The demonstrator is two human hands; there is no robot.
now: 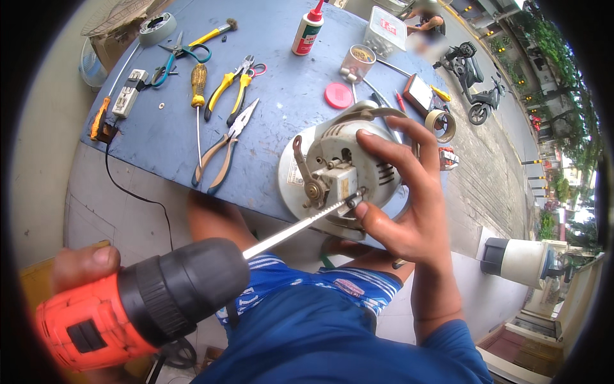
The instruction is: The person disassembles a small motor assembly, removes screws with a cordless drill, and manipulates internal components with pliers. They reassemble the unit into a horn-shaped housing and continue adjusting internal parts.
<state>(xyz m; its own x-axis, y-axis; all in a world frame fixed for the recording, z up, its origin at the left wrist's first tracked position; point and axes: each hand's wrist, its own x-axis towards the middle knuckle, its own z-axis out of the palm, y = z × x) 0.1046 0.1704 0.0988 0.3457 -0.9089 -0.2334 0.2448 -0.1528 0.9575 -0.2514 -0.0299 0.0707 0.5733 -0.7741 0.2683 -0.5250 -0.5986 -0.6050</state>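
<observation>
At the lower left my left hand [83, 265] is wrapped round a red and black cordless drill [121, 307]. From its chuck a long pale shaft [291, 227] runs up to the right, its tip at or close to a small metal part on a round grey-white fan motor housing [387, 144]; whether they touch I cannot tell. My right hand [409, 198] grips the housing's right side, thumb near the shaft's tip, fingers over the upper edge. A metal lever [300, 157] and a small gearbox [342, 182] show on the housing, which rests at the table's near edge.
On the blue table [262, 25] lie long-nose pliers [227, 147], yellow-handled cutters [236, 89], a screwdriver [198, 86], scissors [179, 57] and a power strip [130, 93]. Farther back stand a glue bottle [308, 31], a small jar [358, 63] and a plastic tub [385, 32].
</observation>
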